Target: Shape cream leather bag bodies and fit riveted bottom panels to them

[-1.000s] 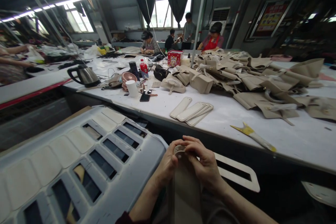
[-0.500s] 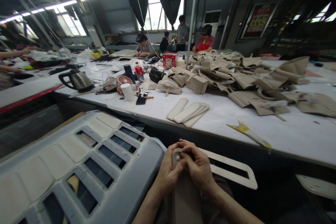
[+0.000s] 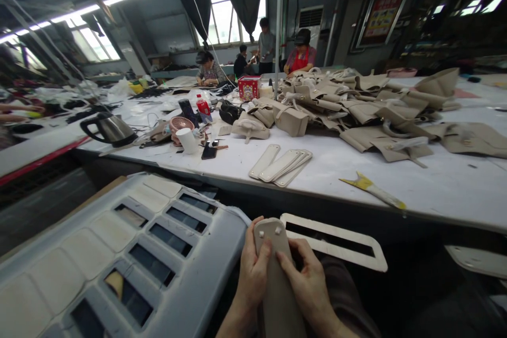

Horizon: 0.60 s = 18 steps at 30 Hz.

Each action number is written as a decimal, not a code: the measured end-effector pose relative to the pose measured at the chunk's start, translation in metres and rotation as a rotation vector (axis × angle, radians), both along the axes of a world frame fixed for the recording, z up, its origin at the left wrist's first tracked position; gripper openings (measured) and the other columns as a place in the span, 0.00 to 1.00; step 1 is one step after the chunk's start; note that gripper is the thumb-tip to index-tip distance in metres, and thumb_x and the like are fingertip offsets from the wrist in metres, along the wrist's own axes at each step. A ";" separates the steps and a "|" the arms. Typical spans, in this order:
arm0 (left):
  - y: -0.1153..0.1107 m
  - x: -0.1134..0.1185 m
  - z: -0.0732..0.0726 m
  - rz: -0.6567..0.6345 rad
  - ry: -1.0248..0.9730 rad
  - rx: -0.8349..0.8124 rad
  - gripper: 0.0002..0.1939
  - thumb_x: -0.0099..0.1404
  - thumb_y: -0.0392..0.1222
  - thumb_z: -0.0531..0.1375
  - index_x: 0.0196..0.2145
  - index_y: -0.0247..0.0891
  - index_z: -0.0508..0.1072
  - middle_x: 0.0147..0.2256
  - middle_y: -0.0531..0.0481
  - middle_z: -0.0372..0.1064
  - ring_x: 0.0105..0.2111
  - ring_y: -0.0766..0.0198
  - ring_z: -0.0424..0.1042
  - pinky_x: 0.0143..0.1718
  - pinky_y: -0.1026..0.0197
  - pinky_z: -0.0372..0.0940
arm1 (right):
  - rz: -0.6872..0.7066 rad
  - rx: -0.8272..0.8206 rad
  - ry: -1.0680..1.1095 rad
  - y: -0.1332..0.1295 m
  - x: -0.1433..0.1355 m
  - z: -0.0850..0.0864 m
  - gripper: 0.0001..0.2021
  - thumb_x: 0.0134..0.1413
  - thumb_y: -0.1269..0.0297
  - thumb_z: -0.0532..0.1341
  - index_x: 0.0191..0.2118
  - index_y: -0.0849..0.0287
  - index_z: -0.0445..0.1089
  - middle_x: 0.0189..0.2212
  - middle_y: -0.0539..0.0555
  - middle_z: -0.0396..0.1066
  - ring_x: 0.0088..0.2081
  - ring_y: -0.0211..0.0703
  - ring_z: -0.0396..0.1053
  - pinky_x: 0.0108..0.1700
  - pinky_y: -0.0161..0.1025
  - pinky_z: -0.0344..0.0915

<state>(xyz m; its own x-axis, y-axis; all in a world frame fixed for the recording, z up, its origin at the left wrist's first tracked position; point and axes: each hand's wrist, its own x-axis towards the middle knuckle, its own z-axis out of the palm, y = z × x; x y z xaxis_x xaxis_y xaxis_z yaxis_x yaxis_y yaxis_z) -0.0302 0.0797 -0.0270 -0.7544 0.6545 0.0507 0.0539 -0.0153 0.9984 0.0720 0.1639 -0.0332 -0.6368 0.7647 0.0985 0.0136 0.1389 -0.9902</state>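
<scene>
Between my two hands is a long beige leather strip (image 3: pixel 277 280) with a rounded end and two small white tabs near its tip. My left hand (image 3: pixel 253 264) is closed on its left edge, the thumb flat on the face below the tabs. On the opposite edge my right hand (image 3: pixel 307 277) grips the strip, thumb on top and fingers curled behind. The lower part of the strip runs down toward my lap. Just beyond the right hand lies a pale frame-shaped piece (image 3: pixel 336 243) with a long slot.
To the left is a grey-blue slotted panel (image 3: pixel 214 253) bearing pale pieces. On the white table (image 3: pixel 222 166) are several rounded strips (image 3: pixel 283 163), a yellow-ended tool (image 3: pixel 372 190), a beige leather pile (image 3: pixel 356 111), a kettle (image 3: pixel 113 129) and a white cup (image 3: pixel 186 140). Other people work beyond.
Both hands have slid down from the strip's tip, and the right fingers no longer cover it. Two white tabs now show. The view has shifted slightly.
</scene>
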 end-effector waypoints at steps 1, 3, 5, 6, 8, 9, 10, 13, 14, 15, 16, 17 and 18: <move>-0.002 0.006 -0.003 0.034 -0.026 -0.013 0.26 0.71 0.52 0.53 0.62 0.43 0.56 0.61 0.44 0.60 0.59 0.55 0.62 0.61 0.54 0.56 | -0.004 -0.004 -0.010 -0.001 0.000 0.001 0.11 0.59 0.56 0.61 0.43 0.56 0.70 0.41 0.54 0.73 0.44 0.48 0.70 0.47 0.42 0.67; -0.007 0.017 -0.008 0.087 -0.068 -0.073 0.27 0.70 0.54 0.53 0.62 0.42 0.57 0.61 0.43 0.61 0.60 0.54 0.61 0.60 0.54 0.57 | -0.017 -0.012 -0.038 0.001 -0.002 0.003 0.11 0.59 0.55 0.61 0.41 0.56 0.71 0.39 0.54 0.73 0.42 0.48 0.71 0.45 0.41 0.67; -0.014 0.027 -0.009 0.103 -0.087 -0.149 0.26 0.70 0.57 0.53 0.59 0.40 0.64 0.57 0.42 0.67 0.56 0.52 0.66 0.56 0.54 0.62 | -0.020 -0.028 -0.058 0.003 -0.005 0.005 0.11 0.58 0.54 0.62 0.39 0.56 0.71 0.37 0.53 0.73 0.40 0.48 0.71 0.44 0.41 0.66; -0.018 0.030 -0.008 0.108 -0.091 -0.178 0.25 0.69 0.58 0.53 0.57 0.40 0.67 0.53 0.42 0.70 0.52 0.52 0.69 0.52 0.55 0.64 | -0.017 -0.041 -0.057 0.005 -0.006 0.006 0.11 0.58 0.53 0.61 0.38 0.56 0.70 0.36 0.54 0.73 0.39 0.48 0.71 0.43 0.41 0.66; -0.023 0.034 -0.006 0.119 -0.091 -0.206 0.24 0.69 0.59 0.53 0.52 0.39 0.71 0.46 0.44 0.75 0.45 0.53 0.73 0.46 0.57 0.67 | -0.009 -0.077 -0.044 0.006 -0.008 0.008 0.13 0.58 0.51 0.61 0.35 0.57 0.70 0.34 0.54 0.73 0.37 0.48 0.71 0.40 0.40 0.66; -0.024 0.036 -0.004 0.123 -0.091 -0.207 0.24 0.69 0.59 0.53 0.50 0.39 0.73 0.43 0.44 0.76 0.41 0.55 0.73 0.43 0.58 0.67 | -0.006 -0.101 -0.036 0.006 -0.009 0.009 0.15 0.57 0.49 0.61 0.34 0.57 0.70 0.33 0.54 0.73 0.36 0.47 0.70 0.38 0.40 0.66; -0.025 0.036 -0.002 0.134 -0.089 -0.205 0.23 0.69 0.59 0.53 0.47 0.39 0.74 0.40 0.45 0.76 0.37 0.57 0.73 0.39 0.60 0.67 | -0.007 -0.127 -0.029 0.006 -0.010 0.010 0.16 0.56 0.48 0.61 0.33 0.58 0.70 0.32 0.54 0.73 0.34 0.47 0.70 0.36 0.39 0.66; -0.022 0.035 0.001 0.189 -0.064 -0.203 0.23 0.69 0.59 0.53 0.39 0.37 0.76 0.31 0.48 0.74 0.29 0.63 0.68 0.31 0.64 0.64 | -0.023 -0.201 -0.027 0.006 -0.011 0.014 0.20 0.52 0.44 0.63 0.30 0.59 0.71 0.28 0.54 0.73 0.30 0.45 0.67 0.31 0.37 0.65; -0.021 0.035 0.001 0.214 -0.055 -0.203 0.23 0.69 0.59 0.53 0.36 0.36 0.76 0.28 0.49 0.73 0.27 0.64 0.66 0.29 0.64 0.62 | -0.024 -0.226 -0.023 0.006 -0.012 0.016 0.20 0.50 0.43 0.64 0.29 0.59 0.71 0.27 0.54 0.73 0.29 0.44 0.66 0.31 0.37 0.65; -0.019 0.034 0.002 0.236 -0.047 -0.200 0.24 0.69 0.59 0.53 0.33 0.36 0.76 0.26 0.50 0.71 0.26 0.65 0.64 0.27 0.65 0.60 | -0.021 -0.253 -0.019 0.007 -0.012 0.017 0.20 0.48 0.43 0.65 0.29 0.59 0.71 0.26 0.53 0.73 0.28 0.44 0.66 0.30 0.37 0.64; -0.018 0.034 0.003 0.249 -0.040 -0.192 0.24 0.69 0.59 0.53 0.32 0.36 0.75 0.25 0.50 0.69 0.25 0.66 0.62 0.26 0.65 0.58 | -0.018 -0.288 -0.017 0.009 -0.011 0.017 0.21 0.46 0.43 0.66 0.28 0.59 0.71 0.25 0.53 0.72 0.28 0.43 0.66 0.29 0.36 0.64; -0.017 0.035 0.004 0.258 -0.029 -0.182 0.24 0.69 0.59 0.52 0.30 0.36 0.74 0.24 0.51 0.67 0.24 0.66 0.60 0.26 0.64 0.57 | -0.011 -0.337 -0.019 0.010 -0.009 0.017 0.21 0.43 0.43 0.68 0.28 0.58 0.72 0.25 0.52 0.72 0.27 0.43 0.66 0.28 0.36 0.65; -0.016 0.037 0.006 0.272 -0.012 -0.173 0.25 0.69 0.59 0.52 0.28 0.36 0.73 0.23 0.51 0.65 0.24 0.66 0.59 0.25 0.64 0.55 | -0.003 -0.399 -0.025 0.012 -0.006 0.017 0.21 0.40 0.43 0.69 0.29 0.58 0.72 0.24 0.52 0.72 0.26 0.44 0.66 0.26 0.37 0.65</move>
